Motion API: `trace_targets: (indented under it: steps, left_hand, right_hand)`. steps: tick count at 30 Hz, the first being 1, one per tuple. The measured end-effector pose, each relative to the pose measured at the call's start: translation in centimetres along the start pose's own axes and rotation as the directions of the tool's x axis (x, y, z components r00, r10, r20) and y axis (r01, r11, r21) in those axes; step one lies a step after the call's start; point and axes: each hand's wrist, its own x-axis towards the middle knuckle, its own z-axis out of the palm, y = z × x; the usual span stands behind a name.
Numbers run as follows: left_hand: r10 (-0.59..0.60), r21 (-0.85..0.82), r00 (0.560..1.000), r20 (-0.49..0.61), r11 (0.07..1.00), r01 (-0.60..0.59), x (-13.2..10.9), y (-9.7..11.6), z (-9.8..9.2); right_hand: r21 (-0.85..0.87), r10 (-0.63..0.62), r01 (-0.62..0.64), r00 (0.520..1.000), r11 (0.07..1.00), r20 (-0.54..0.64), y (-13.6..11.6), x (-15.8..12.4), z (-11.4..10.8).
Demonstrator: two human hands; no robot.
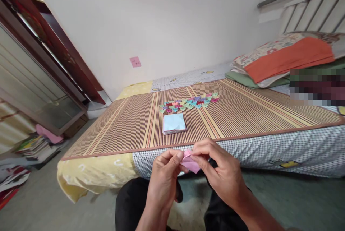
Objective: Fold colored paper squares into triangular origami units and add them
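Between my two hands is a small piece of folded pink paper [192, 165], held over the front edge of the bed. My left hand [167, 168] pinches its left side between thumb and fingers. On the upper right side, my right hand [217, 164] grips it with thumb and fingertips. A stack of square paper [174, 122] with a light blue sheet on top lies on the mat just beyond my hands. Behind the stack, several small folded paper pieces [188, 102] in many colours are set out in rows.
A striped bamboo mat [121, 126] covers the bed. Folded bedding with an orange cloth [293, 58] is piled at the right, beside a white headboard [315, 12]. A wall outlet [135, 61] is on the back wall. Books [33, 148] lie at the left near a cabinet [35, 76].
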Motion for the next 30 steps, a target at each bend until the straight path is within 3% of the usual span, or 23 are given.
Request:
trace_targets:
  steps: [9,15,21,30]
  left_hand:
    - [-0.206,-0.120,0.974,0.099,0.969,0.217,0.8,0.1,-1.0]
    - [-0.289,-0.140,0.954,0.082,0.944,0.298,1.1,0.0,-1.3]
    - [-0.221,-0.156,0.975,0.031,0.962,0.223,1.1,-0.1,-0.9]
    - [-0.139,-0.073,0.990,0.026,0.987,0.141,0.8,0.0,-0.6]
  right_hand:
    - [0.051,-0.011,0.005,0.993,0.999,0.118,0.5,0.1,-0.3]
    - [0.069,-0.034,0.024,0.989,0.997,0.146,0.8,0.0,-0.7]
    - [0.060,0.002,-0.012,0.987,0.998,0.162,0.7,0.0,-0.7]
    - [0.006,0.053,-0.054,0.995,0.999,0.086,-0.1,-0.2,0.1]
